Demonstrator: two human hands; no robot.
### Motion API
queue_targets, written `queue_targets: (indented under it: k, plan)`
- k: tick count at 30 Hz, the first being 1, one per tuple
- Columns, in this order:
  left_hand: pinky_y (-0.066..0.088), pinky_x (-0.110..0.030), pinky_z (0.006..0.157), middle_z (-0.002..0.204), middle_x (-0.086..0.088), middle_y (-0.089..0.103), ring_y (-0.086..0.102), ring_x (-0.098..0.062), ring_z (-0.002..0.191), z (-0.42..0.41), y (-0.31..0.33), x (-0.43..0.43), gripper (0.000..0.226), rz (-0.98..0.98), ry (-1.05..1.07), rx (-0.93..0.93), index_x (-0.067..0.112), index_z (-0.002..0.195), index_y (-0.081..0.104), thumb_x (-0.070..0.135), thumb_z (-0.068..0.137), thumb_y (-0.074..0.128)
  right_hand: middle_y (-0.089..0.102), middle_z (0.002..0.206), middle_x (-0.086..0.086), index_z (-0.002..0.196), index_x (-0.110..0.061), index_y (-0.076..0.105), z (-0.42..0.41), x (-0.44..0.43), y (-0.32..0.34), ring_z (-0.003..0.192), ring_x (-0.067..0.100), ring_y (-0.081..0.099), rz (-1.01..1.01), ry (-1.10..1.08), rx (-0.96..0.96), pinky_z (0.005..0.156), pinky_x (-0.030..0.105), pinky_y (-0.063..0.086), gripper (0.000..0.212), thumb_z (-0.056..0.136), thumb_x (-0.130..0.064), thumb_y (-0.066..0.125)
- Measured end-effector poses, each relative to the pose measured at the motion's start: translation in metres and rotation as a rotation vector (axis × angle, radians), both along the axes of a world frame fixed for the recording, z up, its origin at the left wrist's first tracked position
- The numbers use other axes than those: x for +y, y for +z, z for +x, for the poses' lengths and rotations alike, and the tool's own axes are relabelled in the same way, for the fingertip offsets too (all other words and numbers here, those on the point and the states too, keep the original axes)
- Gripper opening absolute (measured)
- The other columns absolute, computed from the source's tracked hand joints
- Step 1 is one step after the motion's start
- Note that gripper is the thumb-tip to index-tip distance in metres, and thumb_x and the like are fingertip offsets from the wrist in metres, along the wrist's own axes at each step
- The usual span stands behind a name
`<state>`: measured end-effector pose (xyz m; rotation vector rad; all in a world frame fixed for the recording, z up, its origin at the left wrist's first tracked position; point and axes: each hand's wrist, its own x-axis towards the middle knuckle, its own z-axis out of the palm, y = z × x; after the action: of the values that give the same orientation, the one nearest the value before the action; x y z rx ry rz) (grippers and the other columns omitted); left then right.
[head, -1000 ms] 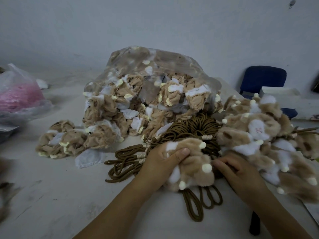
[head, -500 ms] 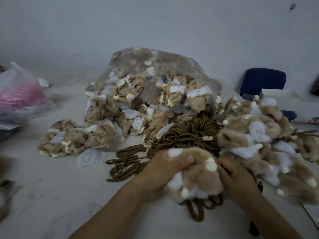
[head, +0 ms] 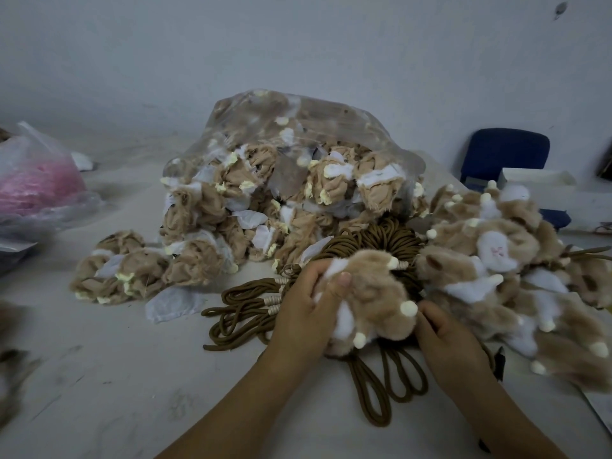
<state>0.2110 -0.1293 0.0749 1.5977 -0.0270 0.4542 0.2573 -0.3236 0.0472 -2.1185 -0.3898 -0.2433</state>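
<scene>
A tan and white plush toy skin (head: 371, 296) with cream nubs sits between both hands above a bundle of brown cords (head: 374, 240). My left hand (head: 304, 313) grips its left side, thumb pressed on top. My right hand (head: 447, 339) touches its right lower edge with curled fingers; whether those fingers hold the skin is hidden. A clear bag (head: 298, 167) behind holds several inside-out tan skins. A heap of fluffy turned skins (head: 510, 260) lies to the right.
A few loose inside-out skins (head: 132, 273) lie left of the bag on the white table (head: 116, 376). A bag of pink material (head: 36, 187) sits far left. A blue chair (head: 503, 154) and white boxes (head: 543, 180) stand at the back right. Cord loops (head: 387, 382) trail toward me.
The plush skin has been lifted and turned slightly between my hands. My right hand has moved in closer under its right edge.
</scene>
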Motion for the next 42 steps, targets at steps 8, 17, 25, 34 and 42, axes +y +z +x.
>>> queue_targets:
  k: [8,17,25,34,42]
  plan:
    - [0.053,-0.018,0.082,0.114,0.015,0.068,0.064,-0.003,0.107,0.002,0.003,0.01,0.028,-0.088,-0.03,-0.04,0.041,0.107,0.068,0.053,0.084,0.058,0.061,0.076,-0.017,0.066,-0.03,0.059,0.005,-0.012,0.009,0.072,0.001,0.057,-0.054,0.074,-0.128,0.059,0.012,0.039,0.027,0.079,-0.049,0.045]
    - [0.048,-0.011,0.082,0.112,0.018,0.071,0.063,0.002,0.107,-0.002,0.007,0.009,0.025,-0.072,-0.118,-0.033,0.033,0.108,0.072,0.038,0.087,0.058,0.063,0.073,-0.013,0.068,-0.027,0.063,0.007,-0.013,0.004,0.071,0.002,0.058,0.006,0.054,-0.112,0.058,0.014,0.041,0.038,0.077,-0.059,0.043]
    - [0.055,-0.022,0.082,0.107,0.008,0.073,0.067,-0.008,0.103,-0.001,0.006,0.011,0.022,-0.083,-0.123,0.043,0.034,0.101,0.075,0.041,0.084,0.063,0.058,0.069,-0.007,0.073,-0.023,0.065,0.011,-0.018,0.007,0.077,0.003,0.056,-0.157,0.058,-0.248,0.062,0.013,0.04,0.036,0.083,-0.051,0.044]
    - [0.058,-0.028,0.08,0.098,0.001,0.076,0.071,-0.015,0.095,-0.003,0.006,0.009,0.021,-0.106,-0.16,0.089,0.03,0.094,0.076,0.041,0.079,0.066,0.061,0.07,-0.005,0.073,-0.019,0.067,0.009,-0.017,0.009,0.076,0.006,0.056,-0.116,0.09,-0.256,0.065,0.02,0.043,0.042,0.082,-0.052,0.043]
    - [0.052,-0.013,0.069,0.089,0.007,0.076,0.071,-0.005,0.084,-0.005,0.01,0.0,0.015,-0.101,-0.196,0.058,0.032,0.087,0.075,0.039,0.083,0.062,0.061,0.071,-0.01,0.068,-0.036,0.055,0.0,-0.007,0.013,0.072,0.001,0.056,-0.044,0.094,-0.184,0.061,0.009,0.039,0.025,0.093,-0.037,0.053]
